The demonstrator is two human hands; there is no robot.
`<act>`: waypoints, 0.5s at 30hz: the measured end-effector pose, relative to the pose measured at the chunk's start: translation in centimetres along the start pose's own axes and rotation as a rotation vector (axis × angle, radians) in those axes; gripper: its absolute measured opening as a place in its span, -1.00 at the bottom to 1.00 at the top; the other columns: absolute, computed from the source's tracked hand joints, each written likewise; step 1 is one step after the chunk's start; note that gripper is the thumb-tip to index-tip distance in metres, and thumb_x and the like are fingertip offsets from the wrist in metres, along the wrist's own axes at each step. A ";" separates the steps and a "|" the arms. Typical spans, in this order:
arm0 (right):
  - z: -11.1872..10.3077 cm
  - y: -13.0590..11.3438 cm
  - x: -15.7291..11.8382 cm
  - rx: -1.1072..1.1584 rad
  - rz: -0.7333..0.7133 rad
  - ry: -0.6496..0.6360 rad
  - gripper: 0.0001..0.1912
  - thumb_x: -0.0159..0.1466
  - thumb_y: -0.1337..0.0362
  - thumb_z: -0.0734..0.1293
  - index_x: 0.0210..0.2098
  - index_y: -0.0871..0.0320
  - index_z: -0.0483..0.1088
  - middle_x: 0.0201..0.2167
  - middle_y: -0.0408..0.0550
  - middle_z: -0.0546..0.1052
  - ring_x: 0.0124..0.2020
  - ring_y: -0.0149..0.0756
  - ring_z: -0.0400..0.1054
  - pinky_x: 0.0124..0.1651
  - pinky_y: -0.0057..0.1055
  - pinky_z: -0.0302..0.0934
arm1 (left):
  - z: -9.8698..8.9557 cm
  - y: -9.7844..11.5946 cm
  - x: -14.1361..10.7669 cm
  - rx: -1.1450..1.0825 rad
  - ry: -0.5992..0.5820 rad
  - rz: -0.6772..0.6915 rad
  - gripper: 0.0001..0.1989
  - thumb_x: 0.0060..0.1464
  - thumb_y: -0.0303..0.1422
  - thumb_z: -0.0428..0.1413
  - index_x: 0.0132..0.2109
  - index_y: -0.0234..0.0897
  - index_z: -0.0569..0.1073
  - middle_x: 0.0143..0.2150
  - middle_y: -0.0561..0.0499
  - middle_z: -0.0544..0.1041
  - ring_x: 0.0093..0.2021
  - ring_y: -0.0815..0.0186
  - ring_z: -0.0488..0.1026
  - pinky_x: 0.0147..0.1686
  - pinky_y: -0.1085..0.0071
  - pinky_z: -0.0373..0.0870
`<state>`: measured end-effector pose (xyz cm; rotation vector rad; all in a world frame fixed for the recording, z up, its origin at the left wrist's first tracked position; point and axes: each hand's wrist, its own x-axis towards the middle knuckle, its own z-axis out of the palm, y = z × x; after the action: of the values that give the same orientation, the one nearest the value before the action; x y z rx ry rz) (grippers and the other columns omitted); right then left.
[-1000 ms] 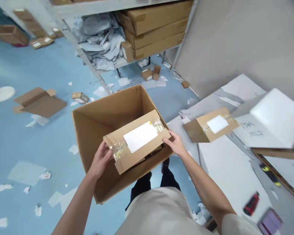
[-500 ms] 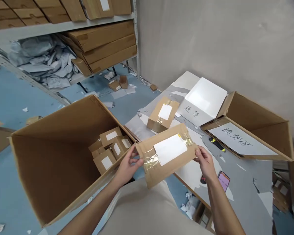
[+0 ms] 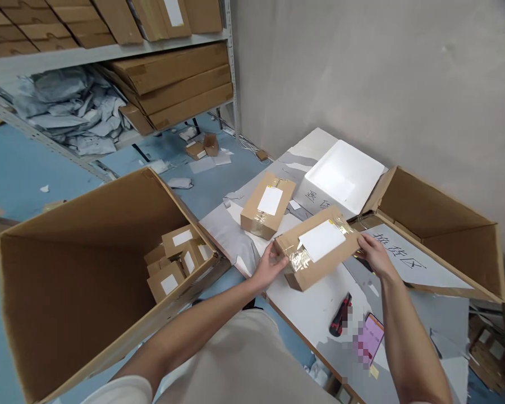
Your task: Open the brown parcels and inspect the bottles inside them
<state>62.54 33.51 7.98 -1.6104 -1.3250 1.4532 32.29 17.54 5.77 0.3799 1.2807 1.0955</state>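
Note:
A taped cardboard box [image 3: 311, 269] with a white label is held level over the table by both hands. My left hand [image 3: 270, 268] grips its left end, and my right hand [image 3: 376, 253] grips its right end. Just behind it, a second taped and labelled box [image 3: 263, 227] lies on the table [image 3: 307, 314]. To the left stands a large open carton [image 3: 76, 207] with several small labelled boxes [image 3: 168, 282] in its right part.
Behind the held box are a white foam bin [image 3: 349, 168] and an open carton [image 3: 458, 235] with a handwritten sign. A red-black cutter [image 3: 340, 315] and a phone [image 3: 371, 336] lie near the front edge. Shelves [image 3: 109, 53] with cartons stand back left.
Both hands have carried the box to the right, further over the table. The view has shifted too, and the red-black cutter now shows fully.

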 end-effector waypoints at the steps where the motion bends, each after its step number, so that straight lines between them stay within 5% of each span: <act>1: 0.6 -0.1 2.4 0.014 -0.004 -0.034 -0.58 0.02 -0.04 0.43 -0.20 0.03 0.46 -0.17 -0.08 0.50 -0.16 -0.23 0.38 -0.24 -0.33 0.42 | 0.4 0.0 1.3 -0.042 0.022 0.002 -0.02 -0.12 -0.11 0.30 0.34 -0.09 -0.03 0.19 -0.24 0.29 0.04 0.12 0.42 0.00 0.20 0.40; 4: 3.5 -0.5 8.2 0.044 -0.012 -0.125 -0.61 0.00 -0.01 0.43 -0.23 0.03 0.46 -0.25 -0.12 0.51 -0.19 -0.24 0.39 -0.20 -0.29 0.41 | 0.3 -0.1 4.0 -0.119 0.093 0.016 -0.03 -0.09 -0.13 0.29 0.35 -0.06 -0.09 0.27 -0.23 0.22 0.16 0.10 0.33 0.01 0.25 0.40; 7: 7.7 -0.7 11.3 0.040 -0.010 -0.211 -0.64 0.01 0.01 0.43 -0.26 0.03 0.45 -0.26 -0.10 0.51 -0.18 -0.22 0.39 -0.20 -0.25 0.41 | -1.8 0.0 5.2 -0.103 0.186 0.034 -0.03 -0.06 -0.10 0.26 0.35 -0.03 -0.13 0.31 -0.21 0.16 0.17 0.11 0.33 -0.04 0.30 0.44; 12: 14.2 0.1 12.6 0.053 0.004 -0.287 -0.64 0.05 -0.02 0.38 -0.22 0.01 0.43 -0.18 -0.09 0.50 -0.09 -0.20 0.36 -0.10 -0.17 0.39 | -6.9 0.4 6.7 0.032 0.282 0.034 -0.04 -0.02 -0.04 0.21 0.36 -0.03 -0.17 0.29 -0.23 0.19 0.12 0.09 0.37 -0.15 0.31 0.48; 15: 16.3 1.4 12.0 0.049 -0.031 -0.164 -0.44 0.07 -0.08 0.35 0.01 -0.02 0.34 0.09 -0.02 0.39 0.09 -0.11 0.28 -0.02 -0.14 0.35 | -10.0 1.3 7.8 0.182 0.320 0.021 -0.09 -0.02 0.00 0.18 0.35 -0.12 -0.06 0.24 -0.25 0.27 0.13 0.06 0.37 -0.04 0.21 0.43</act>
<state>46.27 41.14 -1.44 -1.4593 -1.3864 1.6145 22.06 21.25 -0.79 0.3640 1.6701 1.0894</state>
